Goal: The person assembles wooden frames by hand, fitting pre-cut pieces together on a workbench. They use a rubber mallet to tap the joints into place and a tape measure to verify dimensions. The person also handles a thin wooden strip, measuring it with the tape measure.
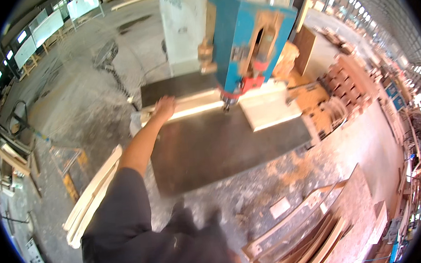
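Head view: we rest one hand, the left (166, 106), over one pale wooden strip (196, 109) toward the far side of one dark table (212, 156); whether its fingers close around it, we cannot tell, nor our right hand's state. One blue machine (233, 37) overhangs the table; one pale board (270, 110) lies rightward.

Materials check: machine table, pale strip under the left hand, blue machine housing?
Machine table: probably metal, dark and smooth; broad flat surface with a dull sheen.
Pale strip: likely bare wood, from its pale tan colour; glare hides any grain, so a clear coat is possible.
Blue housing: likely painted metal, from its even colour and flat, sharp-edged faces.
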The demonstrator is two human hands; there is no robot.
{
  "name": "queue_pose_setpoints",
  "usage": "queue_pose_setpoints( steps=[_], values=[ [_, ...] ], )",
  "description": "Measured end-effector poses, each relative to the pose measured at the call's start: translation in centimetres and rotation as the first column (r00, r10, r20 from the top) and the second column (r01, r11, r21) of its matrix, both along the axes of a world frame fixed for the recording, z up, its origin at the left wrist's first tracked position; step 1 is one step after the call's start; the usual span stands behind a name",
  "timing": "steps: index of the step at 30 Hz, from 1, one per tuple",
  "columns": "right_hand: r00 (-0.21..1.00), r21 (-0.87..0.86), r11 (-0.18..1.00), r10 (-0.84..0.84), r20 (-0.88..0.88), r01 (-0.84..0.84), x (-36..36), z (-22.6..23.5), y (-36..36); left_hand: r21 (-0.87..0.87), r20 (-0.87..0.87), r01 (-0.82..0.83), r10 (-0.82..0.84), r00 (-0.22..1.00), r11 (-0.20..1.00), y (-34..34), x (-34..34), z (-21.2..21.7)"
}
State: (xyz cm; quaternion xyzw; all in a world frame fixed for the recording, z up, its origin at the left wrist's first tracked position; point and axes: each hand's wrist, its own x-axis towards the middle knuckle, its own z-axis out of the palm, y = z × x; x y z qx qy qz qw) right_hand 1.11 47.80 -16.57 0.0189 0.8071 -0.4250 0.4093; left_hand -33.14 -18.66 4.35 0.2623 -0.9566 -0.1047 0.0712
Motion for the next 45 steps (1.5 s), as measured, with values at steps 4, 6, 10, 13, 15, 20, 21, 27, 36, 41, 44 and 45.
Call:
queue_pose_setpoints(
  steps=[4,6,10,13,15,20,21,27,36,41,44,45],
  values=[
    [0.997,0.161,0.984,-0.074,0.016,0.071,-4.5,0.5,-3.9,0.000,-0.295,-0.035,0.033,0.955,0.999,-2.4,-1.9,0.2],
    [0.995,0.176,0.980,-0.098,0.012,0.094,-6.3,0.4,-6.3,0.109,-0.343,-0.114,0.145,0.928,0.987,-6.4,-3.6,1.2],
    [0.951,0.231,0.925,-0.308,-0.004,0.300,-1.6,-0.9,-6.9,0.130,-0.346,-0.008,0.053,0.937,0.992,-0.3,-9.1,5.6],
    [0.979,0.358,0.921,-0.191,0.074,0.153,6.5,-3.1,-9.2,0.164,-0.570,0.054,0.050,0.820,0.985,-4.6,-2.7,6.1],
    [0.985,0.423,0.895,-0.167,0.031,0.139,7.1,-2.7,-9.7,0.347,-0.800,0.215,0.168,0.577,0.913,-4.5,1.3,9.4],
    [0.795,0.362,0.728,-0.604,-0.065,0.582,10.5,3.6,-11.6,0.528,-0.773,0.529,0.117,0.624,0.665,5.7,13.3,14.1],
    [0.764,0.367,0.698,-0.642,-0.058,0.615,11.8,3.7,-12.6,0.502,-0.749,0.595,-0.029,0.662,0.628,7.8,14.4,13.4],
    [0.640,0.328,0.571,-0.753,-0.156,0.752,16.5,4.2,-12.9,0.836,-0.408,0.531,-0.487,0.772,0.141,21.2,20.4,11.1],
    [0.493,0.326,0.443,-0.866,-0.087,0.835,25.6,1.3,-5.7,0.559,0.068,0.817,-0.989,0.130,0.146,38.8,23.8,-0.3],
    [0.182,0.267,0.159,-0.981,-0.064,0.950,32.1,0.6,-4.7,0.578,0.544,0.816,-0.756,-0.363,0.024,40.6,26.4,-21.7],
    [0.020,0.316,-0.004,-0.997,-0.072,0.949,35.4,-0.1,-4.6,0.651,0.553,0.759,-0.684,-0.476,-0.002,44.2,28.9,-24.6],
    [0.013,0.323,-0.015,-0.996,-0.086,0.946,36.5,0.0,-4.3,0.660,0.551,0.751,-0.681,-0.481,0.004,45.5,29.5,-24.7]
  ],
)
